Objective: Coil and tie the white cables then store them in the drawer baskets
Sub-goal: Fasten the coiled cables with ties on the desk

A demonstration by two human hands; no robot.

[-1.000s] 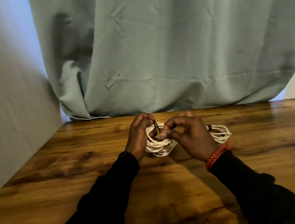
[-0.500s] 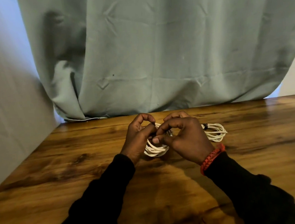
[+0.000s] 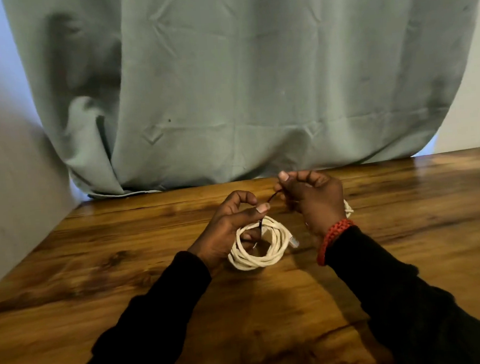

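Observation:
A coiled white cable [image 3: 263, 251] lies on the wooden table [image 3: 124, 262] at the middle, with a clear plug end on its right side. My left hand [image 3: 230, 225] grips the coil's left side, thumb pressing a thin black tie [image 3: 262, 226] that wraps over the strands. My right hand [image 3: 310, 196] is raised to the right of the coil and pinches the tie's free end [image 3: 273, 196]. A second white coil [image 3: 348, 209] lies behind my right wrist, mostly hidden.
A grey-green curtain [image 3: 240, 95] hangs along the table's far edge. A pale wall [image 3: 9, 185] borders the table on the left. No drawer or basket is in view.
My hands have come apart: the right hand lifted up and to the right, drawing the black tie's end out, while the left hand lowered with the coil, now open to view.

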